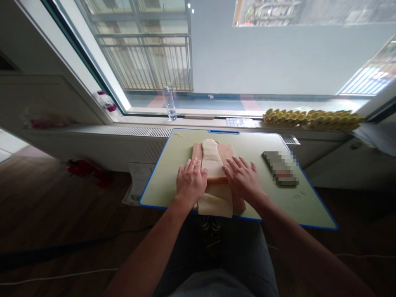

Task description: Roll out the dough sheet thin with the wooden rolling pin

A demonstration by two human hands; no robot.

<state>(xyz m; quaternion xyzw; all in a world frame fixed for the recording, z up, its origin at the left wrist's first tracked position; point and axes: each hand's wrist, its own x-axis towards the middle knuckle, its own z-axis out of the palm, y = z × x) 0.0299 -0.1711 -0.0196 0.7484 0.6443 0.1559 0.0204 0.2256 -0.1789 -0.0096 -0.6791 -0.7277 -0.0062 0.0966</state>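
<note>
A long pale strip (212, 159), like dough or cloth, lies over a flat tan piece (227, 152) on the small table. Toward my body the strip passes over an edge, and its near end (215, 205) reaches the table's front rim. My left hand (191, 179) rests palm down on the left side, fingers extended and touching the tan piece and the strip's edge. On the right side my right hand (243, 177) lies palm down with fingers spread, its fingertips at the strip's right edge. The underside of the tan piece is hidden.
The green table (163, 177) has a blue rim. A pixelated dark phone-like object (281, 168) lies on its right. Along the windowsill stand a clear bottle (169, 104) and yellow egg trays (312, 119). A red fire extinguisher (89, 171) is on the floor at left.
</note>
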